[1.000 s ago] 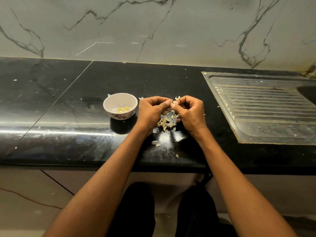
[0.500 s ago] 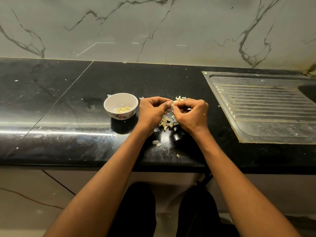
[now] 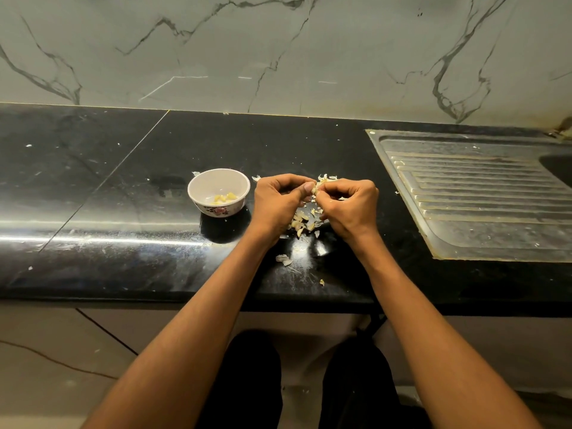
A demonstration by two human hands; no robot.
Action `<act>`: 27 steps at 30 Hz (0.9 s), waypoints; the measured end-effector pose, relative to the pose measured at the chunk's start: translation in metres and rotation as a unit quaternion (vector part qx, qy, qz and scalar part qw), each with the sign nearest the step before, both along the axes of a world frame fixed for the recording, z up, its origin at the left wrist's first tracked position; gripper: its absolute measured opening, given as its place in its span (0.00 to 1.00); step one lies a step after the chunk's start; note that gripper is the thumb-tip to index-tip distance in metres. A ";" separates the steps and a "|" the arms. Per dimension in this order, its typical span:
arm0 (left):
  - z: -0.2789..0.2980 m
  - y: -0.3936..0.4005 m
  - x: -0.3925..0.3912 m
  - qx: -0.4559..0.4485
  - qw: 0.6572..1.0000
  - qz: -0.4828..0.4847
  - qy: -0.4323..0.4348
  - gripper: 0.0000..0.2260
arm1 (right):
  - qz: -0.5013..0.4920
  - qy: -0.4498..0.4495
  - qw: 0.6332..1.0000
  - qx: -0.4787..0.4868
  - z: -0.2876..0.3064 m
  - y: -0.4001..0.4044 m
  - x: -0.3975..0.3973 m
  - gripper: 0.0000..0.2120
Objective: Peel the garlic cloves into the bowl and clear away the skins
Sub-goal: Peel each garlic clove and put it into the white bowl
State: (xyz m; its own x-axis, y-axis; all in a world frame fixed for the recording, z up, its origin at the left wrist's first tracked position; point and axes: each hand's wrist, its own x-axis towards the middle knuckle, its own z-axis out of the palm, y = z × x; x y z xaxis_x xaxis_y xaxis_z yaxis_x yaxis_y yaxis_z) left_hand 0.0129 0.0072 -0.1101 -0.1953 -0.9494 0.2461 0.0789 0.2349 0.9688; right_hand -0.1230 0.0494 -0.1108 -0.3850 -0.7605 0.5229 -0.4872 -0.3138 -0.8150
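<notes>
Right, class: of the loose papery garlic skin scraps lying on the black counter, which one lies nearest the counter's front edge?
The tiny pale skin scrap, alone nearest the black counter's front edge, closer than the larger curled scrap.

the wall (image 3: 278, 51) across the top of the frame is pale grey-green marble with dark grey veins. the counter (image 3: 123, 181) below it is glossy black, flecked with white specks. left of centre, the bowl (image 3: 218, 193) is white with a dark red flower motif outside, holding pale yellow cloves (image 3: 225, 198). at centre, the skins (image 3: 301, 222) are cream and tan. at right, the drainboard (image 3: 483, 196) is dull silver-grey, ridged.
</notes>
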 end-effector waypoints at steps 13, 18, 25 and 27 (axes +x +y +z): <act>0.001 0.003 0.002 0.005 1.000 -0.006 0.000 0.04 | 0.018 -0.044 0.999 0.026 0.003 0.003 0.000 0.03; 0.001 0.004 0.002 -0.003 1.000 -0.026 -0.011 0.05 | 0.026 -0.054 0.998 0.030 0.006 0.004 -0.001 0.05; 0.001 0.002 0.003 0.003 1.000 -0.013 0.001 0.04 | 0.025 -0.081 0.996 0.034 0.009 0.006 0.000 0.08; 0.001 0.001 0.004 0.005 1.000 -0.018 0.006 0.04 | 0.018 -0.091 0.995 0.034 0.010 0.006 0.000 0.08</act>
State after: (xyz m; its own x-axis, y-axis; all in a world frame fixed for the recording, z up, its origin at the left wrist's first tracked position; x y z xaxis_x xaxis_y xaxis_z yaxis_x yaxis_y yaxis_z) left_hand 0.0167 0.0082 -0.1094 -0.2268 -0.9440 0.2396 0.0996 0.2223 0.9699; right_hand -0.1229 0.0558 -0.1008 -0.4408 -0.8063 0.3943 -0.3186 -0.2701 -0.9086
